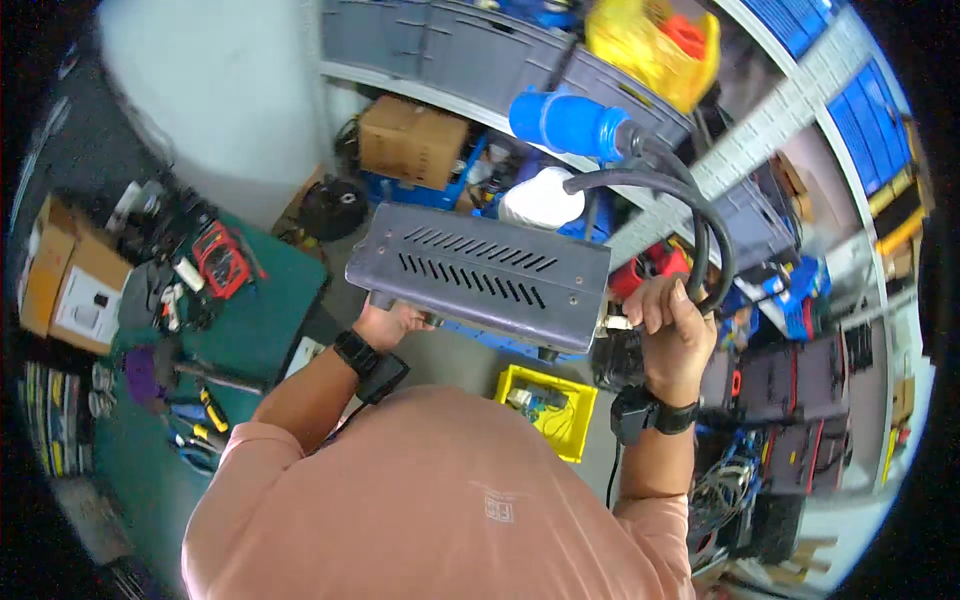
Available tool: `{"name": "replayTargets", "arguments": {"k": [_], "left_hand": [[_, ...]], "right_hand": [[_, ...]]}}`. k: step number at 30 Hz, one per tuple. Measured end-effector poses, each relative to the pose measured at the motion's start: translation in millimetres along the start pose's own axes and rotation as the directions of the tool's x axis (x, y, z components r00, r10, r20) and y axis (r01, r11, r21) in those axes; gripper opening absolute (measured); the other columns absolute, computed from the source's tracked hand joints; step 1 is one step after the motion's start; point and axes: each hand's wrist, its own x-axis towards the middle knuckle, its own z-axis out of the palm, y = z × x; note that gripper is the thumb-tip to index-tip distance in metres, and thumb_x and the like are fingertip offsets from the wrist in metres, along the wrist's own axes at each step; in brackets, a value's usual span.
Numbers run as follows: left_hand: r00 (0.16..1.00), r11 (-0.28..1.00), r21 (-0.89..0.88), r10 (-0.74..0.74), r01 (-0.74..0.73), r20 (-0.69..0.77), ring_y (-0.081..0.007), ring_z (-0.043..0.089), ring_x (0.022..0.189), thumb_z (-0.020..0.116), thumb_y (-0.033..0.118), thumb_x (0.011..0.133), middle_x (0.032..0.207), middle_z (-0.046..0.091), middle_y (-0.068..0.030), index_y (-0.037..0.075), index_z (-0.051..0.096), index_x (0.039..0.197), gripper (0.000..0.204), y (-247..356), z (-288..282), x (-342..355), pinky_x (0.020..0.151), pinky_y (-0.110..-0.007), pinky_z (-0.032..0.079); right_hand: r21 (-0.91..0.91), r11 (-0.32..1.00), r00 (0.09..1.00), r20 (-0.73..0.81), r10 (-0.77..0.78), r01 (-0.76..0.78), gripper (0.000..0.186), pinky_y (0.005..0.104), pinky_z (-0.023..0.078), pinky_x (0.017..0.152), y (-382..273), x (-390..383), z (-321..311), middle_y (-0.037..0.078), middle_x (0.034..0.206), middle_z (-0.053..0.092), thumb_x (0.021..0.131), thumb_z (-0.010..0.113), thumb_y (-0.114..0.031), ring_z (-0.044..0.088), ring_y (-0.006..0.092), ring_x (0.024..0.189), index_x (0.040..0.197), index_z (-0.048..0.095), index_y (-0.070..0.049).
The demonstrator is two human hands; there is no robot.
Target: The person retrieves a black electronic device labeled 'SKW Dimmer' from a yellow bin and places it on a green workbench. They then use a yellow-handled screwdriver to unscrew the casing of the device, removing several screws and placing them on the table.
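A dark grey metal box [478,278] with two rows of vent slots and small feet is held up in front of my chest, slightly tilted. My left hand [393,324] grips its lower left edge, fingers partly hidden behind it. At the right end, beside a pale metal connector [618,323], my right hand [674,328] closes round a thick black cable [722,250]. That cable loops up behind the box, close to a blue cylindrical industrial plug [570,125]. A white round object [543,198] shows behind the box's top edge.
Shelves with grey bins [490,50] and a cardboard box [412,143] stand ahead. At the left is a green-topped table [270,265] bearing a red multimeter [222,260] and hand tools. A yellow tray [570,445] sits below me; stacked dark cases [790,380] stand right.
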Motion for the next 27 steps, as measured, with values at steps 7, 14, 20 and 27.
{"name": "replayTargets", "arguments": {"k": [7, 14, 20, 27], "left_hand": [[0.792, 0.799, 0.491, 0.530, -0.347, -0.302, -0.0208, 0.060, 0.098, 0.046, 0.049, 0.092, 0.105, 0.061, -0.0072, 0.011, 0.054, 0.114, 0.044, 64, 25, -116, 0.073, -0.038, 0.052], [0.378, 0.620, 0.349, 0.741, -0.702, -0.555, -0.0150, 0.062, 0.081, 0.054, 0.031, 0.093, 0.099, 0.063, -0.0032, 0.011, 0.056, 0.110, 0.027, 85, 43, -189, 0.062, -0.031, 0.052], [0.014, 0.471, 0.483, 0.726, -0.738, -0.687, -0.0163, 0.063, 0.080, 0.054, 0.031, 0.092, 0.097, 0.064, -0.0044, 0.010, 0.054, 0.113, 0.030, 44, 53, -277, 0.058, -0.031, 0.053], [-0.159, 0.454, 0.474, 0.574, -0.755, -0.804, -0.0185, 0.061, 0.084, 0.055, 0.031, 0.090, 0.097, 0.063, -0.0045, 0.012, 0.054, 0.114, 0.031, -15, 47, -366, 0.065, -0.034, 0.052]], "right_hand": [[0.123, 0.985, 0.951, 0.301, 0.077, -0.119, 0.033, 0.0292, 0.035, 0.058, 30, 58, 96, 0.001, 0.059, 0.037, 0.093, 0.052, -0.024, 0.039, 0.0150, 0.058, 0.067, 0.038, -0.011], [0.155, 0.976, 0.786, 0.617, 0.025, -0.153, 0.040, 0.0255, 0.025, 0.048, 65, 114, 193, -0.001, 0.055, 0.028, 0.098, 0.045, -0.027, 0.027, 0.0108, 0.049, 0.063, 0.033, -0.013], [0.151, 0.932, 0.607, 0.790, 0.087, -0.329, 0.043, 0.0262, 0.024, 0.047, 98, 101, 269, -0.001, 0.053, 0.028, 0.099, 0.042, -0.034, 0.027, 0.0112, 0.049, 0.062, 0.032, -0.014], [0.101, 0.867, 0.376, 0.921, 0.104, -0.488, 0.042, 0.0292, 0.030, 0.051, 118, 36, 369, 0.000, 0.051, 0.032, 0.097, 0.047, -0.027, 0.036, 0.0137, 0.050, 0.060, 0.037, -0.010]]}}
